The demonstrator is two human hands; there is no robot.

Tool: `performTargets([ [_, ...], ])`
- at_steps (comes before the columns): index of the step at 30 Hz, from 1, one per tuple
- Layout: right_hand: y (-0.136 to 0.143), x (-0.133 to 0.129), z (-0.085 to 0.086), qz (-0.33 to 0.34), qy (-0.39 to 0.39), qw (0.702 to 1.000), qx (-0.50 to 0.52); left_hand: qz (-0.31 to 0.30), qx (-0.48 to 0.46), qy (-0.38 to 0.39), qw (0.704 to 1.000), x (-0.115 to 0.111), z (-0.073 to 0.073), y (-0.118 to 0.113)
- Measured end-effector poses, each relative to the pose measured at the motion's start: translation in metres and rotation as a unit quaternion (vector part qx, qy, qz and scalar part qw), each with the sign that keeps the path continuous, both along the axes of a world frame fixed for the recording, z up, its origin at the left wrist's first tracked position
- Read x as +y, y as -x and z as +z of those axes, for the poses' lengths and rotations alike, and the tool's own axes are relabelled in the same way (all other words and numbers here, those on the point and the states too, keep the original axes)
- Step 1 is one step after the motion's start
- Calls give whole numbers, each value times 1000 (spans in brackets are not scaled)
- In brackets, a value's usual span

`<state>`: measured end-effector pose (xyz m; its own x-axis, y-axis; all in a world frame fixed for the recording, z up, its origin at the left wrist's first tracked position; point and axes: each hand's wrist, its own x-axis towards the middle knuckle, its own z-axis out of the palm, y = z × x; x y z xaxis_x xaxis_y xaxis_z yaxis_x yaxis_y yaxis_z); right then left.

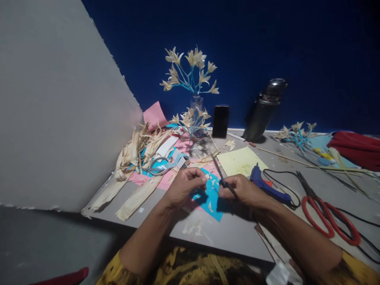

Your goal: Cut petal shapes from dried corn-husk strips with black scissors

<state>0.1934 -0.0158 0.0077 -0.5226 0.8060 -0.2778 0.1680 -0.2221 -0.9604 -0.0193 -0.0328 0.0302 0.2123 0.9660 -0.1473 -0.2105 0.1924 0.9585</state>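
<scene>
In the head view my left hand (187, 184) is closed, thumb and forefinger pinching a small pale scrap (207, 177), likely corn husk. My right hand (237, 189) is wrapped round a dark pair of scissors (219, 168), whose blades point up and away from me. Both hands hover over a blue paper sheet (215, 213) sprinkled with cut pale bits. Left of them lie dried husk strips (138, 198) and a roll of tape (158, 166). A yellow paper (242, 160) is just beyond my right hand.
A blue glue gun (268, 186) and large red-handled scissors (329, 215) lie at right, with cords nearby. Behind stand a glass vase (196, 103) of husk flowers, a phone (221, 122) and a dark flask (263, 113). A red cloth (356, 148) lies far right.
</scene>
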Motion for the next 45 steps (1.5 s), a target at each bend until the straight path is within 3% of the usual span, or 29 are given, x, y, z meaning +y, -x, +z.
performTargets([
  [4,1,1,4,-108,-10,991,84,-76,65,-10,995,5,8,-9],
  [9,-1,-2,14,-133,-11,986,97,-154,110,-42,981,17,18,-23],
  [12,-4,-2,18,-139,-6,983,116,-180,93,-29,979,26,16,-25],
  [15,-7,1,20,-159,-19,977,143,-190,8,-11,982,35,9,-23],
  [19,-10,10,14,-231,-78,957,155,-133,-170,22,976,43,-4,-22],
  [21,-9,13,9,-264,-106,946,153,-95,-200,41,974,42,-12,-26],
  [26,-2,13,-2,-285,-125,942,126,-68,-137,77,985,29,-24,-40],
  [32,7,5,-10,-275,-117,946,129,0,-121,60,991,24,-24,-47],
  [40,10,5,-14,-272,-105,946,144,-3,-147,102,984,26,-27,-45],
  [45,12,4,-14,-251,-67,958,117,15,-122,62,990,24,-27,-44],
])
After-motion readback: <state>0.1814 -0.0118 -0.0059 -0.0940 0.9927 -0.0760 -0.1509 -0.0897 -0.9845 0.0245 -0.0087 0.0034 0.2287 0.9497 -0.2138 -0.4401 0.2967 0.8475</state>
